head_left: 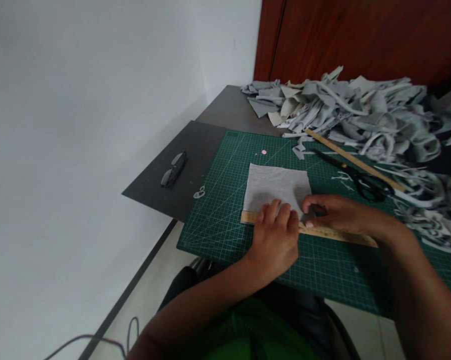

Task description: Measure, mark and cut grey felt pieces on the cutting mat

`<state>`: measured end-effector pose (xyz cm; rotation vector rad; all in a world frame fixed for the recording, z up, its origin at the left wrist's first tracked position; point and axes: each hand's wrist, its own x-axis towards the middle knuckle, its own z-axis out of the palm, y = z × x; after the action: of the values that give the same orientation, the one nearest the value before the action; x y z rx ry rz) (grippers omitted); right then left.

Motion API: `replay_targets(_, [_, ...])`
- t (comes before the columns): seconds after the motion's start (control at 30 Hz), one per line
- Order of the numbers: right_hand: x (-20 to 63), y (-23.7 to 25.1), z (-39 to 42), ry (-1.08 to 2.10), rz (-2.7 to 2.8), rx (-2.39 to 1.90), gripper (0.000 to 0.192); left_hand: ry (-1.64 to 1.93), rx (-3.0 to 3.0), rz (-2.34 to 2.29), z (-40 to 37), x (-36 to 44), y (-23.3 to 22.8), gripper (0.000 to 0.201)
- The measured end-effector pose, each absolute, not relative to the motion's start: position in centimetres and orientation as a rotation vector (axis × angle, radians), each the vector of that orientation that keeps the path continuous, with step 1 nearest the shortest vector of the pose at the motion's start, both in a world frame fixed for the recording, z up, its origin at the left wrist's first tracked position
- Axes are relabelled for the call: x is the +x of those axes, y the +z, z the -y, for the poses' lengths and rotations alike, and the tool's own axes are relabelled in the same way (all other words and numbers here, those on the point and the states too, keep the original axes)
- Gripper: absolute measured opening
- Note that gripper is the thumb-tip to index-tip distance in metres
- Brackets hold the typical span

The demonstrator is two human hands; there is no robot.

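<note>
A square of light grey fabric [276, 182] lies on the green cutting mat [213, 220]. Across its near edge rests a wooden ruler [341, 236]. My left hand [276, 235] presses the ruler down onto the cloth with bent fingers; its thumb is out of sight. Beside it, at the fabric's near right corner, my right hand [332, 215] is closed in a pinch, the fingertips close to the ruler. Between thumb and forefinger a small dark grey thing shows, too blurred to name.
Black-handled scissors [364, 182] and a second wooden stick [345, 155] lie right of the fabric. Scraps of grey cloth [379, 110] heap up at the back right. Eyeglasses [174, 170] rest on a dark board [206, 145] at left, near the white wall [97, 100].
</note>
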<state>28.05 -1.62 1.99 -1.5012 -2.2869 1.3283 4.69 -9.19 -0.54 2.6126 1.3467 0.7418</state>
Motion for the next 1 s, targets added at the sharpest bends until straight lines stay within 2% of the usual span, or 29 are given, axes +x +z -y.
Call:
replay_targets(0.13, [28.08,2.21,1.50,1.383,2.274,-1.517,0.030,0.630,2.637,-1.274,8.99,4.63,-0.47,0.019])
replay_targets(0.33, [28.36,2.37,1.28,1.440,2.316,-1.495,0.028,0.585,2.662,-1.066,8.86,4.46,-0.25,0.023])
replay_targets(0.47, [28.48,2.44,1.26,1.450,2.322,-1.478,0.028,0.589,2.703,-1.245,9.38,4.81,-0.12,0.029])
replay_targets(0.57, [28.59,2.35,1.28,1.441,2.319,-1.503,0.029,0.549,2.701,-1.366,9.58,4.96,-0.17,0.023])
replay_targets(0.7, [28.66,2.34,1.28,1.448,2.321,-1.537,0.030,0.559,2.645,-1.289,9.39,4.71,-0.28,0.013])
replay_targets(1.0, [29.04,1.95,1.37,1.466,2.333,-1.516,0.035,0.575,2.517,-1.230,8.94,4.47,-0.53,0.008])
